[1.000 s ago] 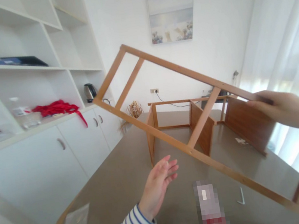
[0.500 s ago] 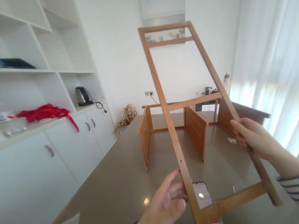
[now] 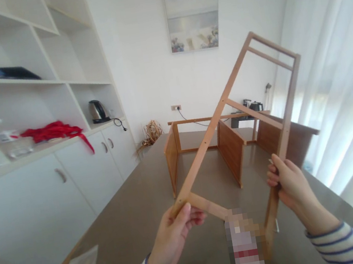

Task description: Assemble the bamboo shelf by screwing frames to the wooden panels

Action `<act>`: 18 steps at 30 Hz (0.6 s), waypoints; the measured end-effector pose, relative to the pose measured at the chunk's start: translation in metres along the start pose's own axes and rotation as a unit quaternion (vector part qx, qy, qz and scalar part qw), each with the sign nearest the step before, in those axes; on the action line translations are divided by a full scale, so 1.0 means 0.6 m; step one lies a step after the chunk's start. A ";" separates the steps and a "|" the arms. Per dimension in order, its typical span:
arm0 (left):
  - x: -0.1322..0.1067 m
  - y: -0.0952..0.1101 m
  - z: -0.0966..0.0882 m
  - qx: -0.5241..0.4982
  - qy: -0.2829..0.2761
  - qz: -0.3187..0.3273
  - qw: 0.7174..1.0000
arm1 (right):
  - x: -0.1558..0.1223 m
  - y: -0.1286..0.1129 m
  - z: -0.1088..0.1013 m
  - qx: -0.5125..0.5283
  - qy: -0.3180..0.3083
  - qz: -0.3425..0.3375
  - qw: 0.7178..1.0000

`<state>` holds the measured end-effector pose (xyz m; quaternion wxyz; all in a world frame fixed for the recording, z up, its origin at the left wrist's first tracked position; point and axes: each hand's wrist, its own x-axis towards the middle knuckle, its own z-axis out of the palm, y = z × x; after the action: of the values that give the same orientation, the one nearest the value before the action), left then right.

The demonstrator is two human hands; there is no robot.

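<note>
Wooden frame (image 3: 214, 121), ladder-like, one: held up over the near part of the table (image 3: 138, 231), tilted, its far end leaning to the right; whether its near end touched the tabletop could not be told. Two long rails joined by crossbars; small holes in the rails. Handling, as judged: light for its length, stiff, smooth but not especially slippery; sturdy along the rails, likelier to suffer at the joints if twisted. Best hold: both rails at once, close to a crossbar, so that neither end swung.

Hands, two. Left hand (image 3: 176, 234): partly closed, thumb over the near end of the left rail, fingers underneath, a light pinch beside the nearest crossbar (image 3: 208, 206). Right hand (image 3: 294, 189): curled more tightly, gripping the right rail.

Adjacent: wooden assembly (image 3: 234, 156) with upright panels, resting on the table beyond the frame.
</note>
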<state>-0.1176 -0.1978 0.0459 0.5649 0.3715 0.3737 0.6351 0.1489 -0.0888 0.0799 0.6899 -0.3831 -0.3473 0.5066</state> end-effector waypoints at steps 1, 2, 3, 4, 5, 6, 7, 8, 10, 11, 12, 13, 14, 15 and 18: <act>0.003 -0.001 0.002 -0.014 0.017 0.015 1.000 | -0.006 0.007 0.003 0.010 0.006 0.005 1.000; 0.005 -0.002 0.004 -0.025 0.028 0.024 0.999 | -0.013 0.014 0.006 0.020 0.014 0.008 1.000; 0.006 -0.004 0.008 -0.034 0.033 0.028 0.998 | -0.021 0.022 0.010 0.029 0.021 0.014 0.999; 0.006 -0.005 0.014 -0.037 0.034 0.025 0.998 | -0.029 0.031 0.014 0.037 0.030 0.019 0.999; 0.006 -0.007 0.020 -0.038 0.031 0.020 0.999 | -0.038 0.039 0.019 0.044 0.040 0.025 0.998; 0.005 -0.009 0.028 -0.041 0.028 0.011 0.999 | -0.046 0.048 0.024 0.053 0.047 0.031 0.997; 0.004 -0.010 0.037 -0.045 0.028 0.005 0.999 | -0.054 0.056 0.029 0.060 0.053 0.035 0.996; 0.003 -0.012 0.046 -0.056 0.033 0.003 0.998 | -0.063 0.064 0.033 0.070 0.064 0.036 0.995; 0.002 -0.013 0.064 -0.087 0.054 0.010 0.995 | -0.078 0.078 0.042 0.089 0.073 0.042 0.992; 0.002 -0.013 0.071 -0.101 0.066 0.021 0.992 | -0.086 0.084 0.046 0.098 0.078 0.044 0.991; 0.004 -0.012 0.077 -0.113 0.078 0.035 0.990 | -0.092 0.089 0.049 0.107 0.081 0.047 0.990; 0.006 -0.010 0.081 -0.122 0.089 0.051 0.987 | -0.099 0.094 0.053 0.115 0.082 0.051 0.989; 0.009 -0.007 0.084 -0.129 0.097 0.065 0.985 | -0.105 0.099 0.056 0.124 0.083 0.054 0.987; 0.013 -0.004 0.084 -0.133 0.103 0.074 0.983 | -0.110 0.104 0.059 0.131 0.082 0.058 0.986; 0.024 0.007 0.077 -0.125 0.114 0.085 0.982 | -0.123 0.115 0.064 0.141 0.072 0.070 0.985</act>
<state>-0.0792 -0.1814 0.0710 0.5049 0.2535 0.3203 0.7604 0.0675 -0.1401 0.0304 0.7232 -0.3406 -0.1938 0.5687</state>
